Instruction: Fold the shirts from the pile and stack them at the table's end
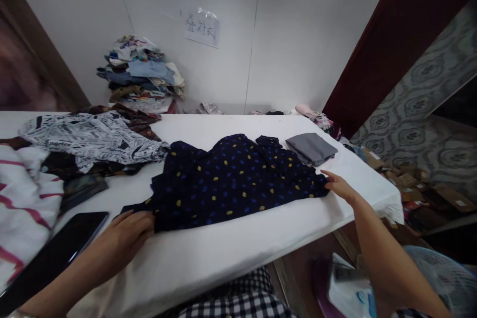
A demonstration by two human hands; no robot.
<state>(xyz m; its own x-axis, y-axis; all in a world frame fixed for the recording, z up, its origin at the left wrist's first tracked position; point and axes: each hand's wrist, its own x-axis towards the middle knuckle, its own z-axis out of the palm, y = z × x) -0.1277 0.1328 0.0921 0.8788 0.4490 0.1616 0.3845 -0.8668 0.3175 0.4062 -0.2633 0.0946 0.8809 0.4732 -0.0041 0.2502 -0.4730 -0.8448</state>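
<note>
L hand (128,231) has its fingers down on the near-L corner of the navy spotted shirt (238,179); R hand (341,186) has fingertips on the shirt's R end. Can't tell if either is pinched tight on the fabric. Biggest: white-covered table (238,258), shirt lying across it, spread fairly flat btwn the hands. Clothes stack (145,74), well behind shirt's L part. B/W printed garment (97,139), L of shirt, edge against it. Lattice basket (443,278), lower than shirt, nearer & off to its R; contents unclear. Cardboard boxes (449,198), lower than shirt, well off R; a few w/ labels, insides can't be seen. White pack (352,288) w/ blue mark, below shirt's R end; contents can't tell. Folded grey cloth (312,149), just behind shirt's R part. Handwritten paper (202,28), on wall behind shirt.
</note>
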